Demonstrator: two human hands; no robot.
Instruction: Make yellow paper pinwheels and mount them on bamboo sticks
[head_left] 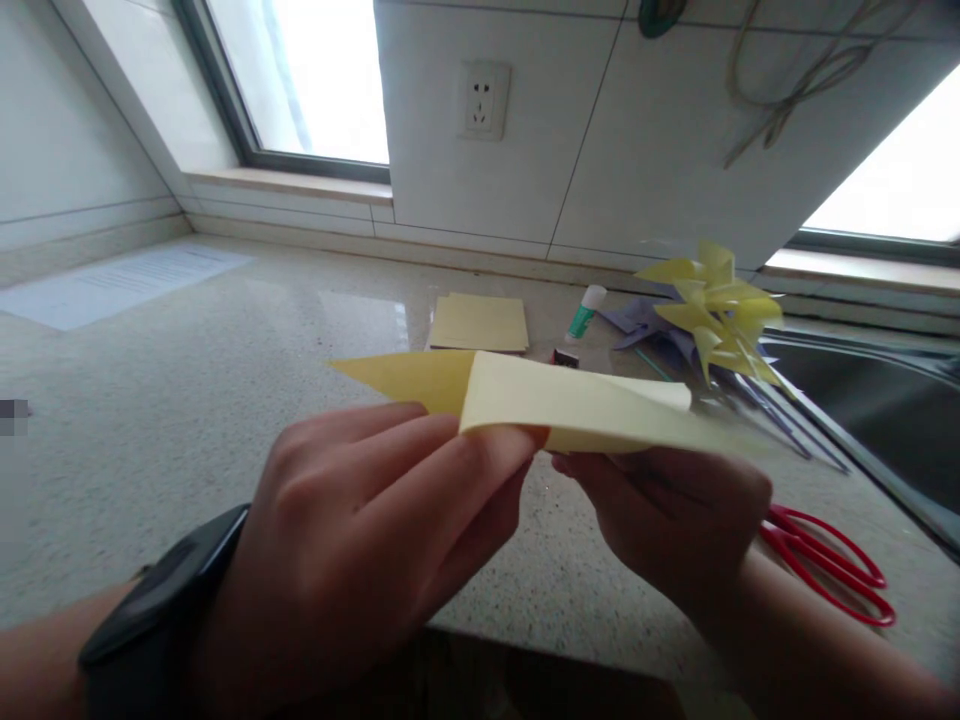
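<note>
Two hands are pinching one folded sheet of yellow paper (570, 405) above the countertop (187, 400).

The left hand (375, 530) is gripping the fold between thumb and fingers, and the right hand (675, 515) is pinching the sheet's underside just beside it. A black watch (161, 610) is sitting on the left wrist. Red scissors (832, 560) are lying near the right hand; farther back are lying a paper stack (480, 323), a glue stick (585, 310) and yellow pinwheels (720, 310) beside the sink (885, 410).

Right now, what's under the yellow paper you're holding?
Under the folded yellow paper are both hands: left hand, right hand. Below is speckled countertop. Fingertips beneath the sheet are hidden.
</note>
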